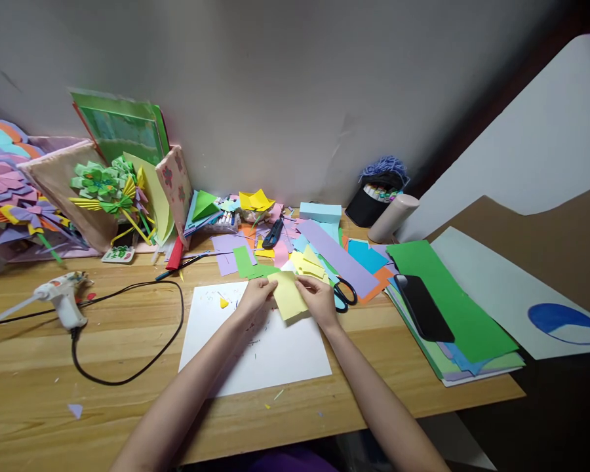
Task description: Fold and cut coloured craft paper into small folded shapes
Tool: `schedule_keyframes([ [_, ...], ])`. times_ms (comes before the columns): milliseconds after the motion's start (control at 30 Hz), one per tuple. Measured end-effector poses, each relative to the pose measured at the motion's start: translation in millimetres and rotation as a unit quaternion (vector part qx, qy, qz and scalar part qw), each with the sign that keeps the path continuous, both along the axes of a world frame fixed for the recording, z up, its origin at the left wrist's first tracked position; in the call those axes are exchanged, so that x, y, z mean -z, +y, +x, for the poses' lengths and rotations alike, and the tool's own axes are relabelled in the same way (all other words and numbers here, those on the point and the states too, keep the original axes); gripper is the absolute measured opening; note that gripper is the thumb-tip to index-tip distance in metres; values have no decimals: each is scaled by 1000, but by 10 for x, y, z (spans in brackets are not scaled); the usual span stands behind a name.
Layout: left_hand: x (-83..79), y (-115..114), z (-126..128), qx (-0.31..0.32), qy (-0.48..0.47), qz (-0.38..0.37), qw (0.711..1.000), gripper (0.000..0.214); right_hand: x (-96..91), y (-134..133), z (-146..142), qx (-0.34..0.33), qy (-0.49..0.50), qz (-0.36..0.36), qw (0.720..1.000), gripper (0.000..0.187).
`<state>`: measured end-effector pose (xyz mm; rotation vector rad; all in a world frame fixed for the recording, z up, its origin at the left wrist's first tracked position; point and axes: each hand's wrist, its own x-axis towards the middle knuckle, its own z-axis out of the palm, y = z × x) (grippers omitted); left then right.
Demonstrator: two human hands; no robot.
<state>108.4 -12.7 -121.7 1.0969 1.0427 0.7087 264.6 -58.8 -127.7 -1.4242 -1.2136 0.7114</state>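
Between my two hands a pale yellow piece of paper (pixel 288 299) is held up over a white sheet (pixel 255 360) on the wooden table. My left hand (pixel 257 295) pinches its left edge. On the opposite edge, my right hand (pixel 318 298) grips it with thumb and fingers. More pale yellow pieces (pixel 309 263) lie just beyond the held one. Right beside my right hand rest scissors (pixel 347 292) with black handles, their blades hidden under paper. A small yellow scrap (pixel 223 303) and dark bits are scattered on the white sheet.
A white glue gun (pixel 63 298) with a looped black cable stands at the left. Coloured paper scraps and a utility knife (pixel 273 234) spread toward the wall. A phone (pixel 423 308) lies on stacked green paper (pixel 452 301) at the right. Paper flowers (pixel 103 187) fill the back left.
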Motion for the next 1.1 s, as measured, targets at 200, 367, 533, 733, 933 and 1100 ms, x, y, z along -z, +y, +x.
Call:
schedule_keyframes([
  [200, -7, 31, -11, -22, -93, -54, 994, 21, -50, -70, -25, -132, -166, 117, 970, 27],
  [367, 29, 53, -5, -52, -146, -96, 983, 16, -24, -68, -42, -188, -258, 154, 935, 30],
  [533, 8, 59, -25, -54, -151, -117, 980, 30, 13, -46, -38, -170, -333, 195, 907, 29],
  [733, -62, 8, -15, -43, -120, -62, 990, 38, 21, -43, -48, -162, -380, 230, 881, 27],
  [933, -23, 5, -31, -38, -46, 11, 998, 37, 41, -49, -59, -183, -358, 207, 892, 28],
  [1100, -33, 23, -50, -41, -33, 30, 998, 36, -93, -76, -85, -180, -192, 149, 953, 21],
])
